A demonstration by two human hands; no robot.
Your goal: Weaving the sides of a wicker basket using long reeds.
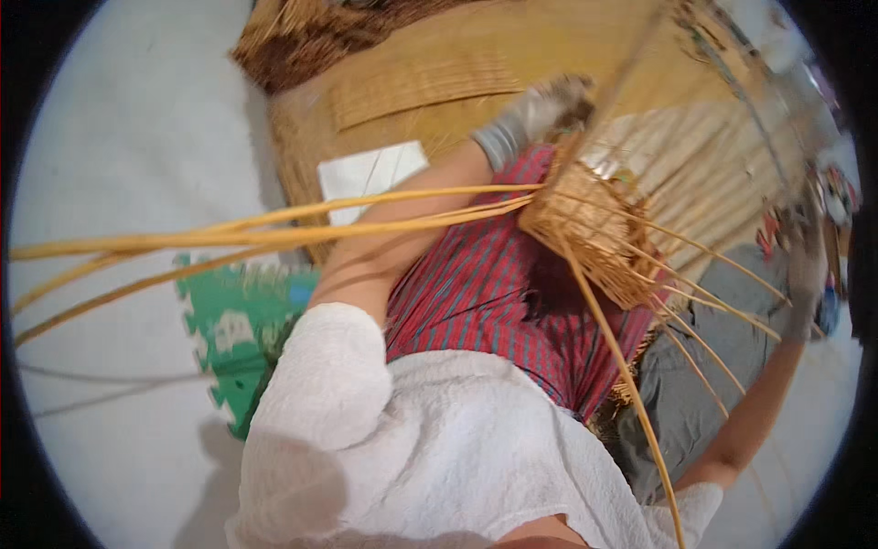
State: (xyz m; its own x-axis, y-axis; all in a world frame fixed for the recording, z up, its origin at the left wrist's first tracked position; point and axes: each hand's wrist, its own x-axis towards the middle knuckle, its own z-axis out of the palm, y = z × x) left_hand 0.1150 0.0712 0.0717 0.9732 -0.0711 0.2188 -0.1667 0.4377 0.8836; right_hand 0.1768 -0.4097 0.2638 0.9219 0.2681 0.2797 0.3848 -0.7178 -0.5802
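Clearly light but springy, the half-woven basket (585, 233) rests on the lap; its woven base grips best. Gloved left hand (540, 114) touches its rim, right hand (805, 265) blurred; fingers unclear.

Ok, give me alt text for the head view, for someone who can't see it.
A person's gloved left hand rests at the rim of a half-woven straw basket on their lap, with long loose canes fanning out to the left. The right hand is blurred at the frame's right edge; woven mats lie on the floor beyond.
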